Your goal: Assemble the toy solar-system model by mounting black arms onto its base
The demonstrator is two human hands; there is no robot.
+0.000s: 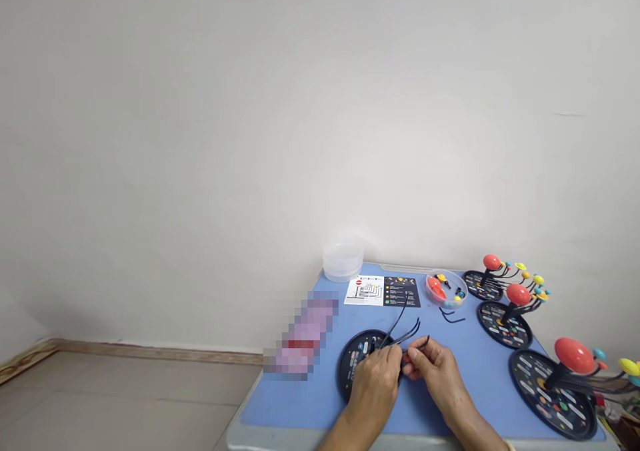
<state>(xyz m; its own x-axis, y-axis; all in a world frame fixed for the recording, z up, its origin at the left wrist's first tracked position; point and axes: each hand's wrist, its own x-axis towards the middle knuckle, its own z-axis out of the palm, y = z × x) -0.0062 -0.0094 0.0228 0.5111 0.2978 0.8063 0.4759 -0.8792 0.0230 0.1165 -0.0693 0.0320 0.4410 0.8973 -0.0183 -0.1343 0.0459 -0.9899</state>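
My left hand [375, 381] is closed over a round black base [349, 364] printed with small planet pictures and labels. It grips the inner ends of several thin black curved rods [407, 333], which fan out toward the wall. My fingers hide where those rods join. Close beside it, my right hand [436, 371] pinches a black curved rod [426, 341] between thumb and fingertips, its bent tip poking up. Behind the hands, a few loose black rods [451, 316] lie on the blue tabletop [300, 404].
Three planet models [517, 295] with red balls line the right side. A clear dish [466, 299] holds red, yellow and black parts. An instruction sheet [365, 292] lies left of it, near stacked clear tubs [343, 263]. A pixelated pink item [313, 327] is at left.
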